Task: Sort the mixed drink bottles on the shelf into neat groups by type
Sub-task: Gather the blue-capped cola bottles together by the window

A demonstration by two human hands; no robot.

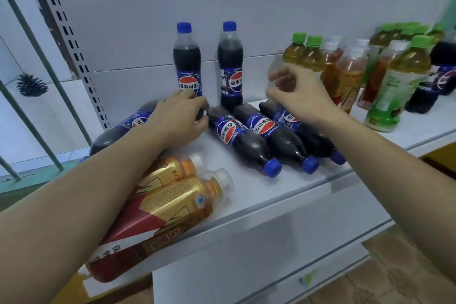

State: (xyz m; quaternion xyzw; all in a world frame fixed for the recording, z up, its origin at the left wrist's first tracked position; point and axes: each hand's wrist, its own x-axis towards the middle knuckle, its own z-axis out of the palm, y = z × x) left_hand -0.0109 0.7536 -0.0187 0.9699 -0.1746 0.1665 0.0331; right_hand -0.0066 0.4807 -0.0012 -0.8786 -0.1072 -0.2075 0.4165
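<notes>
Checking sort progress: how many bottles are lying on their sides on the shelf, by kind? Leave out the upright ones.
cola bottles, blue caps: 4 (three in a row, one at far left)
amber tea bottles, gold labels: 2
Total: 6

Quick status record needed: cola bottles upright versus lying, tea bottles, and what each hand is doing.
upright cola: two bottles at the back panel
lying cola: three side by side, caps toward the shelf edge; another under the left forearm
lying tea: two gold-label bottles at front left
standing mix: green-cap teas and others, right side
left hand: fingers curled at a cola bottle base, grip unclear
right hand: fingers curled, holding nothing visible
</notes>
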